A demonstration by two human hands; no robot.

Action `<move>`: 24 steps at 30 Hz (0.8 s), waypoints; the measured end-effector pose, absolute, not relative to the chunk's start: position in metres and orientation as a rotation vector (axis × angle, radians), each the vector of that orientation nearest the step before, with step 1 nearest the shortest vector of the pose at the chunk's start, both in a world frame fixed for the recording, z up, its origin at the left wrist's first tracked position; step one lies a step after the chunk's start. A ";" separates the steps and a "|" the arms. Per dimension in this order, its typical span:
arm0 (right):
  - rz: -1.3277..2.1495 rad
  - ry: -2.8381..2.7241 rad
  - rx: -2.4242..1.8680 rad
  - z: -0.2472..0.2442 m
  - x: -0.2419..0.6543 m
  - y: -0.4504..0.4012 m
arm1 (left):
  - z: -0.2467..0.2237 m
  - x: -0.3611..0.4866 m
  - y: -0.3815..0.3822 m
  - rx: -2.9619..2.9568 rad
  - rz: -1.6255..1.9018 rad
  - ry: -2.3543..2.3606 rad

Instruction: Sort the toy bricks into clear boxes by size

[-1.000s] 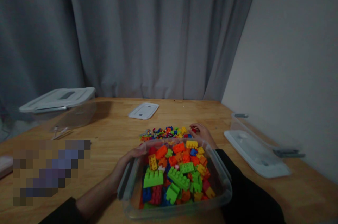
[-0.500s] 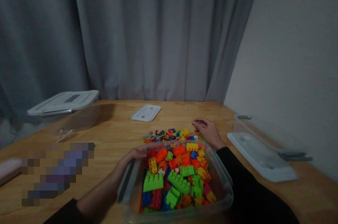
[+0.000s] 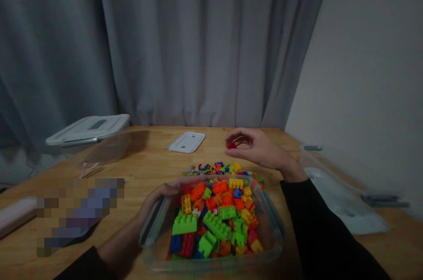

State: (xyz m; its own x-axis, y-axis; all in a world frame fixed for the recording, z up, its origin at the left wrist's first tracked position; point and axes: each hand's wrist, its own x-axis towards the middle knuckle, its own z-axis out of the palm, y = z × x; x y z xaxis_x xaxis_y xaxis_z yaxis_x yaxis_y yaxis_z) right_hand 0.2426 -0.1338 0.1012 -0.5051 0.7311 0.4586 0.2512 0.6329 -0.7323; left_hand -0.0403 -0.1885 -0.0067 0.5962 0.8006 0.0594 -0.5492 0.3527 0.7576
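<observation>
Right hand (image 3: 254, 148) with red brick (image 3: 231, 145), clear of bin rim (image 3: 211, 265)

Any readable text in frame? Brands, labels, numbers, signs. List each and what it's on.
None readable.
Flat white lid at the back: two small dark marks, too small to tell if they're text.
Lid of the box at left: grey rectangle, no legible lettering.
Bricks in the open clear box: no lettering I can make out.
Pixelated patch at left: anything there is unreadable.
</observation>
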 end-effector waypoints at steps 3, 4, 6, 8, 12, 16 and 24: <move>0.764 -2.246 -0.742 0.100 0.232 -0.150 | -0.006 -0.038 -0.189 0.840 0.881 0.341; 0.736 -2.318 -0.740 0.099 0.227 -0.155 | -0.007 -0.038 -0.189 0.842 0.884 0.343; 0.638 -2.480 -0.741 0.095 0.218 -0.162 | -0.011 -0.039 -0.186 0.842 0.907 0.348; 0.514 -2.624 -0.738 0.089 0.209 -0.167 | -0.016 -0.041 -0.183 0.849 0.932 0.341; 0.531 -2.779 -0.715 0.080 0.193 -0.170 | -0.021 -0.043 -0.178 0.866 0.921 0.285; 0.650 -2.698 -0.625 0.082 0.189 -0.171 | -0.015 -0.041 -0.180 0.868 0.960 0.325; 0.734 -1.898 -0.815 0.072 0.228 -0.131 | 0.000 -0.039 -0.192 0.819 0.870 0.379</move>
State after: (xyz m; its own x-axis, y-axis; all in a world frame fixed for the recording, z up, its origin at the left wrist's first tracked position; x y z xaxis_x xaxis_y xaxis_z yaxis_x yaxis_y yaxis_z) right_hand 0.2285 -0.1314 0.0725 -0.3635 0.7815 0.5071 0.2369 0.6040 -0.7610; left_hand -0.0393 -0.1923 0.0002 0.6055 0.7955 0.0248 -0.5234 0.3745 0.7653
